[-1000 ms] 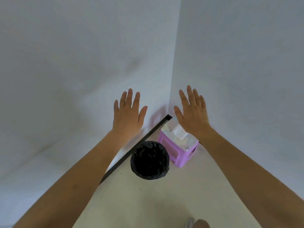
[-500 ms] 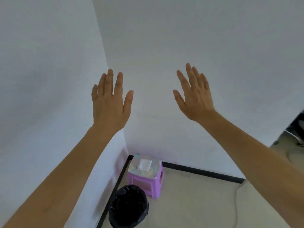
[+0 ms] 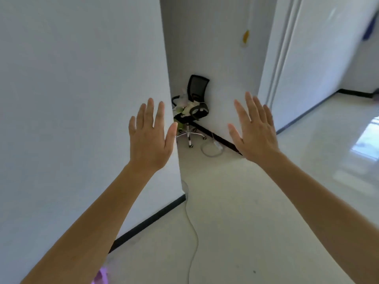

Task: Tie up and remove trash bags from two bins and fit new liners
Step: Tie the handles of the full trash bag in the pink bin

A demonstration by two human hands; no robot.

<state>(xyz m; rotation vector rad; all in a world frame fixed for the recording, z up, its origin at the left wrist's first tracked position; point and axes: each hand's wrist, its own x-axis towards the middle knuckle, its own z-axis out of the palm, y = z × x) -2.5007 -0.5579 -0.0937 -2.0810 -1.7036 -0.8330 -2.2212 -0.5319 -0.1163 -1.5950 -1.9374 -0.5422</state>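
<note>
My left hand (image 3: 148,138) and my right hand (image 3: 256,130) are both raised in front of me, backs toward me, fingers straight and spread, holding nothing. No bin and no trash bag is in view now. Only a sliver of the purple stool (image 3: 100,276) shows at the bottom edge, beside my left forearm.
A white wall corner (image 3: 172,99) juts out on the left with a black skirting (image 3: 147,222). A black office chair (image 3: 192,105) piled with items stands in the far nook. A white cable (image 3: 192,232) runs along the pale floor; a door frame (image 3: 281,58) is at right.
My view has swung right and up: the black-lined bin has left the frame and the purple stool is nearly gone, while the chair nook and doorway came in. Both hands stay raised and spread.
</note>
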